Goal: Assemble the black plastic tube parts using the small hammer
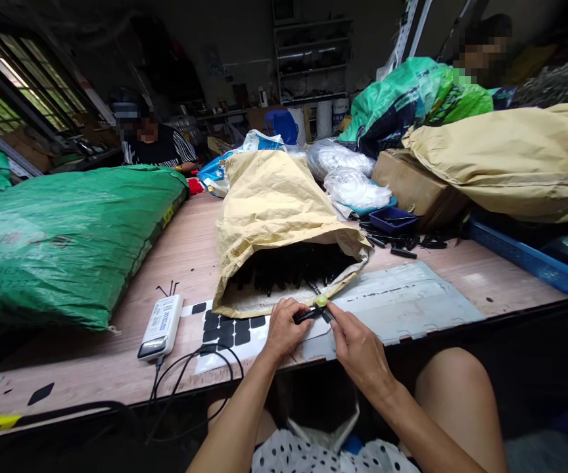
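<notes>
My left hand (pixel 284 328) is closed around a short black stick-shaped part (pixel 307 315) just above the table's near edge. My right hand (pixel 357 345) pinches the other end of that part, where a small yellow-green piece (pixel 321 301) sits. Both hands meet in front of the mouth of a tan paper sack (pixel 274 217) lying on its side, with several black parts (pixel 288 269) spilling inside its opening. Under my left hand lies a white sheet of black square stickers (pixel 227 328).
A white power bank (pixel 162 326) with a black cable (pixel 190 381) lies left of my hands. A big green sack (pixel 67 243) fills the left of the table (pixel 190 243). A grey flat panel (pixel 402 302) lies right. Blue trays (pixel 392 219), bags and two other people sit behind.
</notes>
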Demonstrator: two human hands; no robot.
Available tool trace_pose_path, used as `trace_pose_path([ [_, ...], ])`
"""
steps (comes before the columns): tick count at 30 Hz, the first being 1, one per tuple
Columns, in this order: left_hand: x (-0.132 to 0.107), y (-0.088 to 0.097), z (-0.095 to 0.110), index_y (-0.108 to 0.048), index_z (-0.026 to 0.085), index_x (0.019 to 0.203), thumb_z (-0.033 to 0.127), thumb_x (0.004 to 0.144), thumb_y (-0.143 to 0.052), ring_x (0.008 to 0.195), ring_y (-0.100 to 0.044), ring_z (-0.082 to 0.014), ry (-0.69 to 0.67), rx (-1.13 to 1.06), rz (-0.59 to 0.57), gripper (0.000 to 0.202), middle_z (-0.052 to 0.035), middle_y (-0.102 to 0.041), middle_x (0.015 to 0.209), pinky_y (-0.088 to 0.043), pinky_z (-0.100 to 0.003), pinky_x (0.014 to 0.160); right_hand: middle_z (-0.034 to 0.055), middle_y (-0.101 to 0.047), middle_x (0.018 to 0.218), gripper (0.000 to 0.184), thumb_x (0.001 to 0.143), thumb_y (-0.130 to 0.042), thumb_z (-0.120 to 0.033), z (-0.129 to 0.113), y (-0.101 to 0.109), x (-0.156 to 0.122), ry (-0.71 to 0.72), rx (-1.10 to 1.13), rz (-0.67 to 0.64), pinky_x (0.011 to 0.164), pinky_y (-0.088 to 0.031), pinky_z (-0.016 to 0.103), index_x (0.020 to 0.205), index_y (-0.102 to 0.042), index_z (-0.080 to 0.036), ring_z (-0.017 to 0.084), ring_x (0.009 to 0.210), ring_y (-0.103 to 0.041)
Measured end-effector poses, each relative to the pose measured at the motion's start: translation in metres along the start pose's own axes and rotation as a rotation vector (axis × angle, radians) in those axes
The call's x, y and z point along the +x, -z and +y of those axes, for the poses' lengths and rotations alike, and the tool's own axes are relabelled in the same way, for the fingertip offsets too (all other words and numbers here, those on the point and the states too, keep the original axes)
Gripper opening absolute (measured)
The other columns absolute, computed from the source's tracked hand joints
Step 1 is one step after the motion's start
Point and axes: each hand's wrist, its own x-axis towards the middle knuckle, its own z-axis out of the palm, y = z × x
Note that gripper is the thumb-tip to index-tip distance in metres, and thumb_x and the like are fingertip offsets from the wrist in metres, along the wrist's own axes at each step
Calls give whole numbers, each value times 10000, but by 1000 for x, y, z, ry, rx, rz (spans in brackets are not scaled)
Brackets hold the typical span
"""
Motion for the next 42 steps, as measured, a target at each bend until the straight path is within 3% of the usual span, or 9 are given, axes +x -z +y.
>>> trace_pose_path([
  [3, 0, 0, -1, -732, 228, 894, 173, 778, -755, 924, -594, -203, -3, 3, -1, 130, 1, -709, 896, -401, -366, 893, 80, -707, 1204, 465, 1033, -362, -246, 4, 1, 0, 14, 29, 15, 841, -558, 322, 1474, -510, -258, 220, 998, -705],
  [7, 0, -1, -1, -734, 229, 896, 183, 779, -747, 907, -591, -204, 2, 2, 8, 127, 0, -700, 880, -405, -372, 890, 67, -720, 1150, 459, 1021, -374, -226, 4, 1, -2, -7, -15, -48, 755, -544, 312, 1445, -544, -273, 217, 934, -708],
  [10, -1, 0, -1, -736, 224, 900, 201, 783, -740, 912, -588, -213, 1, -5, 6, 119, -10, -701, 889, -406, -381, 892, 66, -711, 1164, 460, 1019, -390, -227, 12, 9, 2, -52, -39, 34, 765, -521, 306, 1451, -540, -275, 213, 952, -692],
  [14, -1, 2, -2, -744, 215, 912, 242, 815, -712, 919, -581, -226, 0, -33, -3, 105, -26, -687, 880, -410, -383, 883, 69, -688, 1098, 467, 990, -456, -206, 41, 28, 15, -190, -217, 162, 682, -454, 316, 1437, -564, -286, 208, 869, -656],
  [20, -1, 6, -2, -733, 214, 940, 301, 873, -652, 932, -572, -235, -8, -66, -34, 137, -38, -669, 907, -389, -390, 884, 109, -637, 950, 427, 930, -482, -103, 87, 29, 34, -266, -470, 143, 650, -344, 346, 1289, -685, -213, 213, 783, -561],
  [25, -1, 7, -2, -713, 214, 954, 304, 893, -617, 932, -569, -227, -15, -88, -39, 144, -34, -660, 919, -381, -386, 890, 139, -636, 1087, 342, 903, -563, -153, 67, 22, 39, -154, -398, 247, 775, -382, 387, 1214, -697, -198, 287, 1001, -536],
  [31, -1, 8, -1, -711, 223, 967, 352, 957, -539, 945, -550, -238, -22, -31, -71, 216, -42, -673, 936, -365, -393, 875, 54, -673, 958, 199, 935, -573, -246, 29, 3, 45, 170, 126, -141, 855, -440, 353, 1103, -675, -217, 219, 931, -551],
  [36, -3, 8, 1, -708, 235, 1021, 367, 976, -523, 958, -546, -239, -33, 12, -89, 232, -42, -686, 969, -366, -394, 884, 52, -701, 1001, 190, 989, -495, -256, 29, -12, 47, 190, 229, -219, 864, -433, 357, 1062, -666, -217, 214, 952, -546],
  [42, -3, 6, -1, -718, 253, 1056, 359, 973, -562, 964, -552, -232, -53, 79, -102, 206, -29, -688, 964, -366, -386, 871, 37, -711, 957, 211, 983, -520, -341, 29, -6, 51, 145, 297, -304, 837, -424, 362, 1032, -695, -234, 202, 896, -549],
])
